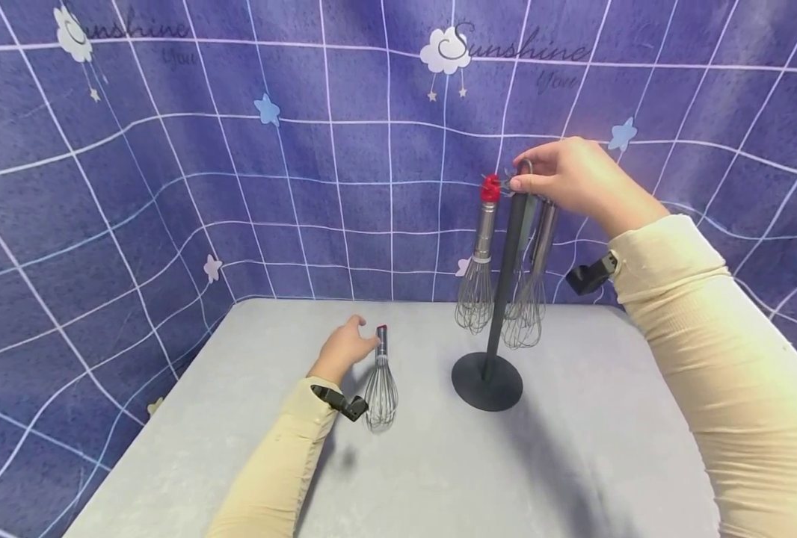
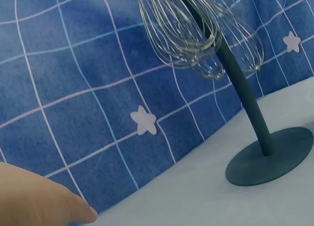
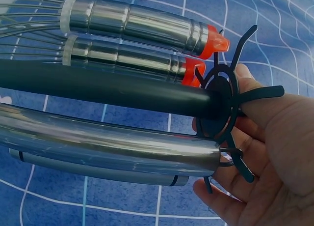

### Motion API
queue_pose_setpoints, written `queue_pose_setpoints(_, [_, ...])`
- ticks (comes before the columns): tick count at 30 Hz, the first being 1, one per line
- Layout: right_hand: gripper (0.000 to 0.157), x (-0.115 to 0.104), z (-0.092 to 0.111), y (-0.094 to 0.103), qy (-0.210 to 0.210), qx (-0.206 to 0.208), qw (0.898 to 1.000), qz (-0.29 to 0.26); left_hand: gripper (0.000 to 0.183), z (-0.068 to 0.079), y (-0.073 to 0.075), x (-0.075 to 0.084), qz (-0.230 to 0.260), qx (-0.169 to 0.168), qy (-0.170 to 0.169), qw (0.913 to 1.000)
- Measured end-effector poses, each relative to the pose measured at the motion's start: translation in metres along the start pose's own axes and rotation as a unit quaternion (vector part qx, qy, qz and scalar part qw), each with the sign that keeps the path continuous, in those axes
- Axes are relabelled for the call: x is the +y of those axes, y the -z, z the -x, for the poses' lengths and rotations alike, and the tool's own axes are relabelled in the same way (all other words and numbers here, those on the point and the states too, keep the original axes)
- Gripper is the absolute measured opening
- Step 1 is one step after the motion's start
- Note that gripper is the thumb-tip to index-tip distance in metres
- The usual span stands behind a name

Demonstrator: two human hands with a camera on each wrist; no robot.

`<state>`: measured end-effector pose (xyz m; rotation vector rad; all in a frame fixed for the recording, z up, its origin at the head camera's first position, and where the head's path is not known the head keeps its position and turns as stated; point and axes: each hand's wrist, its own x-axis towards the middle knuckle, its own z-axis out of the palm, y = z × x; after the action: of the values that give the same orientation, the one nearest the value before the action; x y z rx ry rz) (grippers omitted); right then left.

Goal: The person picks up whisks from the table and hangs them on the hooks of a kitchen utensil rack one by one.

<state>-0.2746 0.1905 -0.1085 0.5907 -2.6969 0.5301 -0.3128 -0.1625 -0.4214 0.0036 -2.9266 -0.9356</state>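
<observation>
My right hand point(image 1: 573, 178) grips the top of a black utensil stand point(image 1: 505, 276), thumb and fingers around the hooked ring point(image 3: 230, 103). Whisks hang from its hooks, two with red handle ends point(image 3: 216, 42). A plain steel handle point(image 3: 113, 137) and a grey handle point(image 3: 98, 168) hang beside them. On the table, a smaller whisk point(image 1: 381, 342) with a steel handle lies by my left hand point(image 1: 346, 350). The left fingers are loosely extended, thumb tip close beside that handle. Only part of the left hand shows in the left wrist view, at the lower left.
The stand's round black base point(image 1: 469, 385) is on the right half of the grey-white table point(image 1: 425, 471). A blue gridded curtain point(image 1: 345, 187) with stars and clouds rises behind the table and along its left side.
</observation>
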Motion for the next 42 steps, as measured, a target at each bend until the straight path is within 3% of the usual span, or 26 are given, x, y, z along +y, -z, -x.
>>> queue_pose_setpoints(4, [0.050, 0.002, 0.001, -0.001, 0.003, 0.007, 1.000, 0.004, 0.070, -0.001, -0.007, 0.004, -0.003, -0.023, 0.026, 0.9994])
queue_pose_setpoints(11, [0.052, -0.002, -0.002, 0.004, 0.000, 0.006, 1.000, 0.010, 0.089, -0.006, -0.012, 0.013, -0.020, -0.019, 0.041, 0.9988])
queue_pose_setpoints(17, [0.050, -0.004, -0.001, 0.004, 0.005, 0.010, 1.000, 0.012, 0.093, -0.004, -0.016, 0.020, -0.057, -0.036, 0.051, 0.9964])
queue_pose_setpoints(22, [0.049, -0.006, -0.002, 0.003, 0.011, 0.011, 1.000, 0.014, 0.086, -0.005, -0.020, 0.019, -0.090, -0.035, 0.056, 0.9938])
queue_pose_setpoints(29, [0.052, -0.004, -0.002, 0.003, 0.001, 0.008, 1.000, 0.013, 0.079, -0.007, -0.026, 0.017, -0.085, -0.054, 0.054, 0.9935])
queue_pose_setpoints(37, [0.051, -0.002, -0.001, 0.000, -0.002, 0.007, 1.000, 0.011, 0.036, -0.009, -0.033, 0.013, -0.068, -0.038, 0.030, 0.9965])
queue_pose_setpoints(42, [0.052, -0.001, -0.001, -0.001, -0.003, 0.010, 1.000, 0.014, 0.030, -0.012, -0.035, 0.014, -0.052, -0.034, 0.019, 0.9978])
